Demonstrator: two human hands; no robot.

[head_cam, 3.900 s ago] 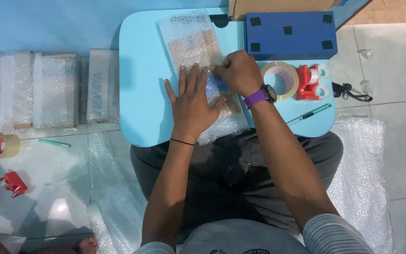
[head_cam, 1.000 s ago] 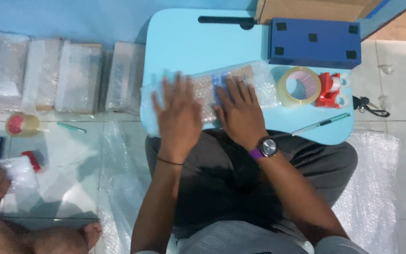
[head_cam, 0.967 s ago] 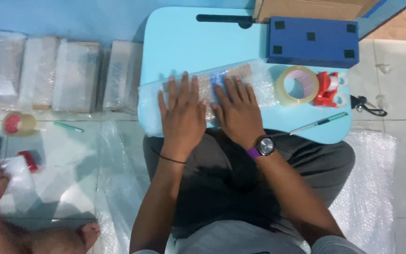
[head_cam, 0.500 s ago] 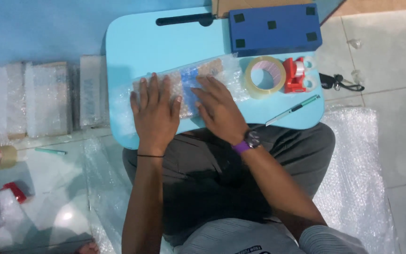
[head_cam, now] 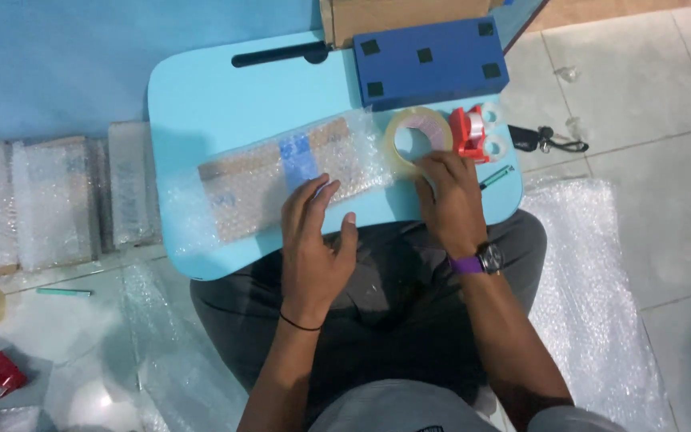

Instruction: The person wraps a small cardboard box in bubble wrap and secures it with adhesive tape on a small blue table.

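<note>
Your left hand [head_cam: 313, 240] lies flat and open, pinning the long bubble-wrapped flat package [head_cam: 289, 180] mid-frame on the light blue surface [head_cam: 201, 104]. It looks light, slippery and springy, so press its near edge. Your right hand [head_cam: 448, 196], fingers curled, touches the clear tape roll [head_cam: 417, 140].

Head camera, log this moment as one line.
left hand: pressing bubble-wrapped parcel | right hand: touching tape roll | red dispenser: beside roll | surface: light blue lap table

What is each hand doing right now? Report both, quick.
Left hand: open, fingers resting on the bubble-wrapped package, holding nothing.
Right hand: fingers on the tape roll; whether it grips it cannot be told.
</note>
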